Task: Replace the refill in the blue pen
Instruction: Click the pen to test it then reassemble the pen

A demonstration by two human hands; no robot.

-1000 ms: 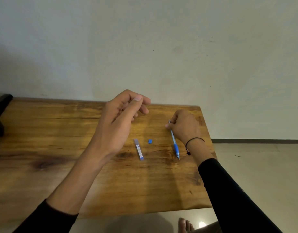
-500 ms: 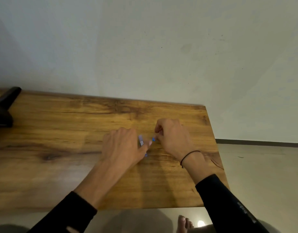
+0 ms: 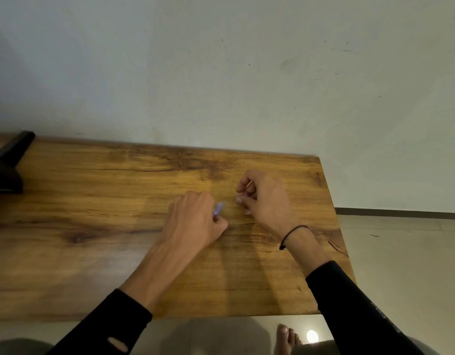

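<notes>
While my left hand (image 3: pixel 193 221) is curled down on the tabletop (image 3: pixel 93 252), its fingers are closed round a small pale-blue piece (image 3: pixel 217 209) that pokes out past my knuckles; it is blurred, and I take it for the barrel part of the pen, though I cannot be sure. My right hand (image 3: pixel 262 201) sits just beside it, apart from it, with thumb and forefinger pinched on something tiny and bluish (image 3: pixel 238 197), too small and smeared to name. The rest of the pen and the refill are hidden, likely under my palms. I judge these bits to be very light, stiff plastic, smooth enough to slip or roll, and the thin refill would bend if levered sideways. So I would grip the barrel round its middle, take the refill near its end with fingertips, and pull straight along the axis. A black object (image 3: pixel 6 170) lies well off at the left edge.
</notes>
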